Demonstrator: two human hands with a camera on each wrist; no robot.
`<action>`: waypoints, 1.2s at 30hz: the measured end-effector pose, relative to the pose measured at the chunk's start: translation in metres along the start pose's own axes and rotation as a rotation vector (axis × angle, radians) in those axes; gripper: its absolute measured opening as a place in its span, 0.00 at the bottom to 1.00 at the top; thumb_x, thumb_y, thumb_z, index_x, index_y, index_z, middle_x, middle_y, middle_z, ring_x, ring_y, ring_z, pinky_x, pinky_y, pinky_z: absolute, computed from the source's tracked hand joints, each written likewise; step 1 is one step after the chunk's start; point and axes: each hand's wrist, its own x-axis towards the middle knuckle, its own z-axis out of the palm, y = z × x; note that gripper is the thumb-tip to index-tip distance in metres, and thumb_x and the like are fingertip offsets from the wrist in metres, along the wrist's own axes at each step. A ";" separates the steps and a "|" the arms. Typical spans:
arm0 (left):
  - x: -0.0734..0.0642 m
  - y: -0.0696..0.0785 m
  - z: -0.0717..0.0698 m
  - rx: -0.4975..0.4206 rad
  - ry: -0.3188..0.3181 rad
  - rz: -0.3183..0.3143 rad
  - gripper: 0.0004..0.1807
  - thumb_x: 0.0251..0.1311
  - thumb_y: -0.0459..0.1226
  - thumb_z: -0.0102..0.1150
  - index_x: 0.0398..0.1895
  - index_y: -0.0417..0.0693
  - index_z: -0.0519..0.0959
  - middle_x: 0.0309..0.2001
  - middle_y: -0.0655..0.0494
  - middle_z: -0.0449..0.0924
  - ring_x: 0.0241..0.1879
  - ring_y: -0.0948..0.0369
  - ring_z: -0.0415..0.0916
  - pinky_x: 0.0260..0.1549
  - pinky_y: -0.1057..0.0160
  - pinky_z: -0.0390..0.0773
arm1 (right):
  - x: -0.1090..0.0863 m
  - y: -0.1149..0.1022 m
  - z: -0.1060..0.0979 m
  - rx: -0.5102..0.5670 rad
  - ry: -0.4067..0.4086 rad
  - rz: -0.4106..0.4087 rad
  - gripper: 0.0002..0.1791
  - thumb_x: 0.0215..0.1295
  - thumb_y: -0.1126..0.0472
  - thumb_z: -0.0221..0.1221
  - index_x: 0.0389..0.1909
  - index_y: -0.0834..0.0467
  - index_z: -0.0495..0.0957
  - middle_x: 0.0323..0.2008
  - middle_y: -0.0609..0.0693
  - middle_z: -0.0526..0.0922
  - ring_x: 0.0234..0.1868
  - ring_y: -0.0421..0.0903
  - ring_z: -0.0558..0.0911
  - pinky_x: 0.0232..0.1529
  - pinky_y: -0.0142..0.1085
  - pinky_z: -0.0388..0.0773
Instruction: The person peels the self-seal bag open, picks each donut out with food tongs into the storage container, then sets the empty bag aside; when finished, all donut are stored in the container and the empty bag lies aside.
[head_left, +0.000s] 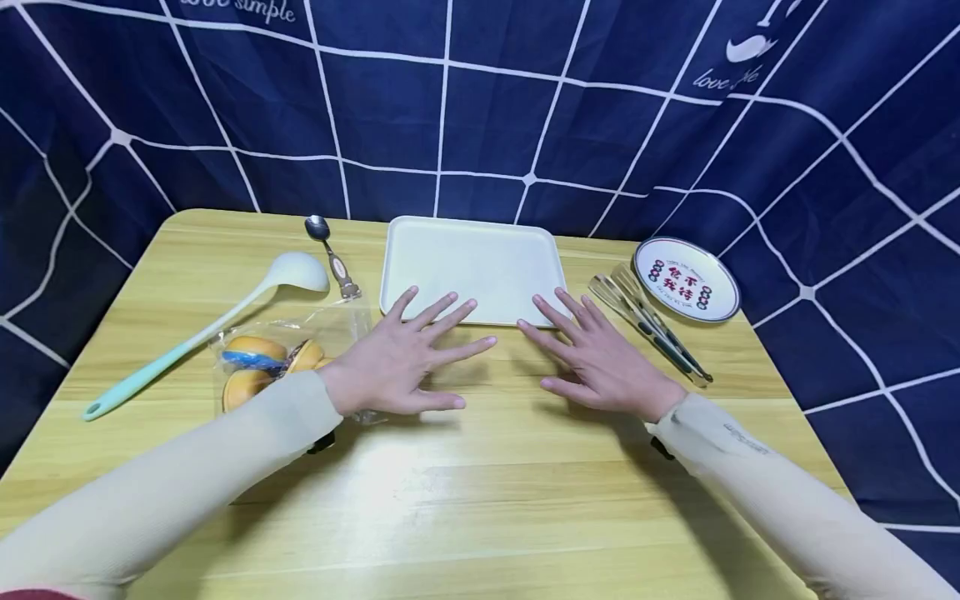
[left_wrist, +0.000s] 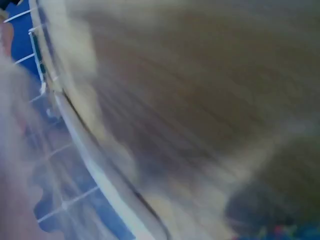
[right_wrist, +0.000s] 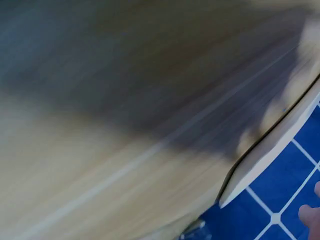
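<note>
Both hands hover over the table with fingers spread and nothing held. My left hand point(head_left: 408, 358) is at the front left corner of a white rectangular tray point(head_left: 472, 267), its fingertips overlapping the tray's near edge in the head view. Opposite it, my right hand point(head_left: 600, 358) reaches toward the tray's front right corner, also with straight fingers. A clear plastic bag point(head_left: 348, 321) holding several round, bun-like items point(head_left: 246, 388) lies beside the left wrist, partly hidden by the sleeve. In the right wrist view the tray edge point(right_wrist: 265, 152) shows, with fingertips point(right_wrist: 310, 215) beyond it. Motion blurs the left wrist view.
A white ladle point(head_left: 296, 272) with a mint handle and a small metal spoon point(head_left: 333, 258) lie on the left. To the right are slim metal utensils point(head_left: 648, 321) with dark handles and a round plate point(head_left: 686, 279) with red characters. Blue checked cloth point(head_left: 495, 108) hangs around the table point(head_left: 480, 517).
</note>
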 end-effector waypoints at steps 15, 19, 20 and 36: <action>-0.087 -0.040 -0.046 -0.130 0.125 -0.432 0.36 0.76 0.62 0.47 0.82 0.64 0.60 0.73 0.40 0.71 0.71 0.37 0.70 0.61 0.29 0.73 | 0.087 -0.065 0.016 0.977 -0.093 0.200 0.24 0.79 0.58 0.57 0.69 0.64 0.71 0.60 0.59 0.84 0.60 0.52 0.85 0.62 0.44 0.83; -0.111 -0.048 -0.040 -0.148 0.137 -0.487 0.35 0.75 0.60 0.52 0.79 0.57 0.66 0.70 0.40 0.74 0.67 0.37 0.73 0.56 0.30 0.75 | 0.111 -0.086 0.024 1.192 -0.171 0.281 0.15 0.79 0.61 0.56 0.57 0.68 0.78 0.47 0.62 0.88 0.44 0.49 0.89 0.48 0.40 0.89; -0.115 -0.049 -0.038 -0.149 0.133 -0.494 0.36 0.74 0.60 0.53 0.79 0.56 0.66 0.70 0.40 0.74 0.67 0.36 0.73 0.55 0.29 0.75 | 0.117 -0.092 0.025 1.247 -0.200 0.311 0.15 0.80 0.61 0.56 0.55 0.69 0.78 0.46 0.62 0.88 0.42 0.48 0.88 0.46 0.40 0.89; -0.137 -0.053 -0.021 -0.175 0.102 -0.492 0.38 0.72 0.61 0.56 0.75 0.48 0.72 0.69 0.39 0.76 0.71 0.33 0.69 0.66 0.27 0.68 | 0.165 -0.150 0.038 1.608 -0.330 0.519 0.09 0.80 0.64 0.55 0.41 0.67 0.77 0.26 0.47 0.84 0.24 0.37 0.84 0.30 0.28 0.84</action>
